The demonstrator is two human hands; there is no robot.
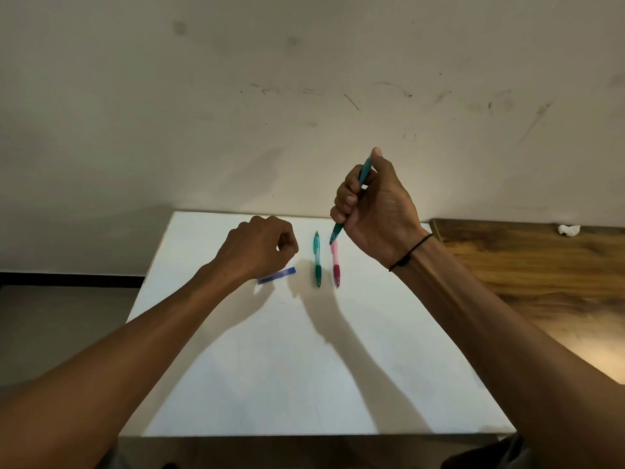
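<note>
Two bare forearms reach out over a white table (304, 367) from its near edge. A short blue piece (277, 275), perhaps a pen or a cap, lies flat on the table under the left wrist, slanting from near-left to far-right.

Just right of it lie a green pen (317, 262) and a red pen (335, 265), side by side, close together and parallel. Their long axes run near to far, with the dark grip ends and tips toward the person and the paler barrels away.

The left hand (260, 245) hovers above the blue piece, knuckles up, fingers curled into a loose fist with nothing visible in it.

The right hand (375, 204), with a thin dark cord (411, 252) round its wrist, is raised higher and farther out. Its fingers are wrapped round a teal pen (364, 172) with the thumb capping the top end. The pen is slim, with a translucent blue-green barrel and a darker grip section at its lower end. It stands steeply tilted, its tip pointing down and slightly left over the far end of the red pen. Whether it touches that pen cannot be told.

To the right is a wooden top (524, 265) with a crumpled white scrap (569, 229) at its far edge. A scuffed pale wall (304, 96) stands behind.
</note>
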